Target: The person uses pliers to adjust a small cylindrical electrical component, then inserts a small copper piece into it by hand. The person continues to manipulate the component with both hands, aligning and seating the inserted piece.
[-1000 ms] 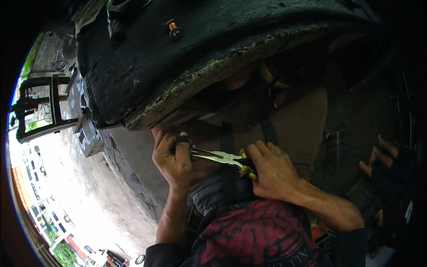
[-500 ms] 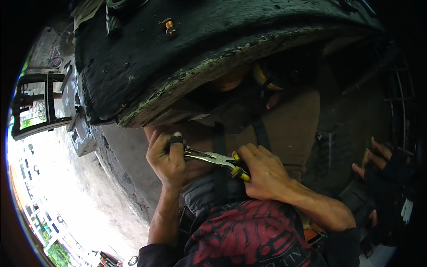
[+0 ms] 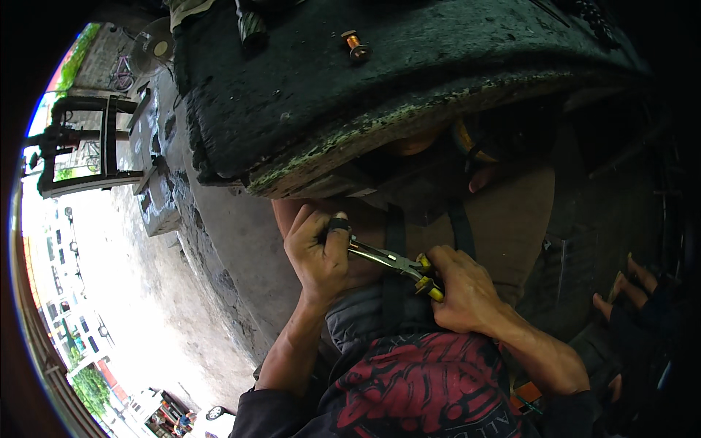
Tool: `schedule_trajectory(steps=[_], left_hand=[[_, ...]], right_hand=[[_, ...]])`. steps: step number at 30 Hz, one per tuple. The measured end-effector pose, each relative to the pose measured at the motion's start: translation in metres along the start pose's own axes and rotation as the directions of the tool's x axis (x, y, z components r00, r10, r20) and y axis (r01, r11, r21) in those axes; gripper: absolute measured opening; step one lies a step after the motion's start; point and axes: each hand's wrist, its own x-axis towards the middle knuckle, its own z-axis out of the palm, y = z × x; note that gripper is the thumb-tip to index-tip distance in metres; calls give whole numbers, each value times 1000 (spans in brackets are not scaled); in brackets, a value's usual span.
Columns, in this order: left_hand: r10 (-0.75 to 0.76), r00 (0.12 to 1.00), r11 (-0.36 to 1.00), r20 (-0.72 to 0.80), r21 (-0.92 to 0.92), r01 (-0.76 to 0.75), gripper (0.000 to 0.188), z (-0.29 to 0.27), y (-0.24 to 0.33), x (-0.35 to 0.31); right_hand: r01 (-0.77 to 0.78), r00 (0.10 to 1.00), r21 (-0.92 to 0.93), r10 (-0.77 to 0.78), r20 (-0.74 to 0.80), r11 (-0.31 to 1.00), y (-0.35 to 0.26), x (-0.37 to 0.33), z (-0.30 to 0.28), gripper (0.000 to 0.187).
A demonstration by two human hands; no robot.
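Observation:
My right hand (image 3: 467, 288) is closed round the yellow handles of a pair of long-nosed pliers (image 3: 394, 260). The jaws point left and reach the thumb side of my left hand (image 3: 318, 252). My left fingers are curled in, with a dark band round the thumb. Something small seems pinched where the plier tips meet that hand, but my fingers hide it. Both hands are over my lap, just below the edge of a dark workbench (image 3: 292, 139).
On the bench lies a small copper-coloured coil (image 3: 356, 48) and a grey ribbed cylindrical piece (image 3: 252, 29). A black metal frame (image 3: 106, 142) stands at the left. Another person's feet (image 3: 621, 288) show at the right. Parked vehicles appear at the lower left.
The whole view has shifted, so bench, hands and pliers sit farther right in the picture. The pliers slope slightly more. My grip looks the same in both hands.

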Motion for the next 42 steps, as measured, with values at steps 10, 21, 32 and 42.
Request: schedule_trajectory(steps=[10,21,32,42], left_hand=[[23,998,999,60,37,-26,10,0,-8,-4],[-273,962,913,29,-307,269,23,19,-26,0],[-480,682,264,552,-651,712,43,25,-19,-25],[-268,752,139,601,-749,648,42,7,35,-21]], right_hand=[[-31,999,6,31,37,999,9,-4,4,46],[-33,991,-268,67,118,963,-3,-39,-57,53],[122,522,-330,-344,-781,936,-52,-19,-189,56],[-34,449,-493,-427,-785,870,-69,61,-214,40]])
